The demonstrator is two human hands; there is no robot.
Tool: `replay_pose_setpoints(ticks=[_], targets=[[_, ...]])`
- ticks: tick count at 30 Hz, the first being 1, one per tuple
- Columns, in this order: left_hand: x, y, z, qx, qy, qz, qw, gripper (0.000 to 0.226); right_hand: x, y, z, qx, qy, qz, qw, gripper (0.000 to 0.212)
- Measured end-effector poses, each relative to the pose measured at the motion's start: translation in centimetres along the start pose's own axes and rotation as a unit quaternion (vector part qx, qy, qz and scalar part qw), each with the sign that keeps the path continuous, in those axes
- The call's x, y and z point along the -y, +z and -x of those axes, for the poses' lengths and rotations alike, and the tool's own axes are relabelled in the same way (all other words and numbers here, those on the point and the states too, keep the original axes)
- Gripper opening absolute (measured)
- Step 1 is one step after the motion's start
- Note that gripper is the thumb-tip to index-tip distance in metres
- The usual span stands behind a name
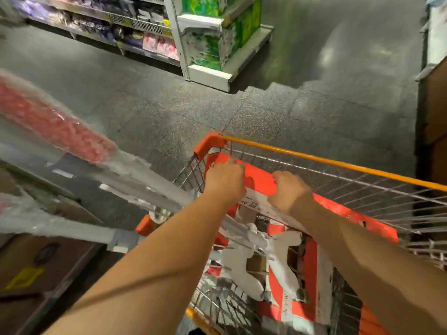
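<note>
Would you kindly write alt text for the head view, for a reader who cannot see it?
A person's left hand and right hand grip the top edge of an orange-and-white carton standing in a wire shopping cart with an orange rim. A plastic-wrapped red mop juts out over the cart's left side; stocked shelves line the grey floor beyond.

I see my left hand [225,182] and right hand [289,192] bare, and my left arm [150,274] and right arm [375,262] bare along all their visible length.
</note>
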State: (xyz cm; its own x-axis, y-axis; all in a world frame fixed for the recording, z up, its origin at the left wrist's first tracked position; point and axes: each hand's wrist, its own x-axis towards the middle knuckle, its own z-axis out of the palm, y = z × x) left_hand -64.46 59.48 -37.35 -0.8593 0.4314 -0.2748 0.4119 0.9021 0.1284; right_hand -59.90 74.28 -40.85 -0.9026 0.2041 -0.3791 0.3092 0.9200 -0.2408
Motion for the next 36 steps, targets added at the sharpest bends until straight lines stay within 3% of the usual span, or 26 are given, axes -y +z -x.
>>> replay_pose_setpoints(ticks=[6, 16, 21, 30, 36], targets=[[1.4, 1.8, -2.4, 0.016, -0.021, -0.029, 0.999, 0.052, -0.6, 2.5, -2.8, 0.003, 0.007, 0.014, 1.000, 0.077], [1.2, 3.5, -4.1, 0.038, -0.031, -0.037, 0.998, 0.057, -1.0, 4.8, -4.8, -0.017, 0.045, 0.022, 0.999, 0.077], [1.2, 3.7, -4.2, 0.033, -0.037, -0.051, 0.997, 0.053, -0.5, 5.1, -4.1, -0.009, 0.038, -0.001, 0.999, 0.064], [-1.6, -1.1, -2.7, -0.105, 0.054, -0.088, 0.989, 0.070, -2.1, -0.5, -0.3, -0.051, 0.029, -0.028, 0.998, 0.055], [-4.5, -5.0, 0.4, -0.266, 0.191, -0.060, 0.943, 0.068, -3.4, -4.1, 4.5, -0.127, 0.027, -0.114, 0.985, 0.066]])
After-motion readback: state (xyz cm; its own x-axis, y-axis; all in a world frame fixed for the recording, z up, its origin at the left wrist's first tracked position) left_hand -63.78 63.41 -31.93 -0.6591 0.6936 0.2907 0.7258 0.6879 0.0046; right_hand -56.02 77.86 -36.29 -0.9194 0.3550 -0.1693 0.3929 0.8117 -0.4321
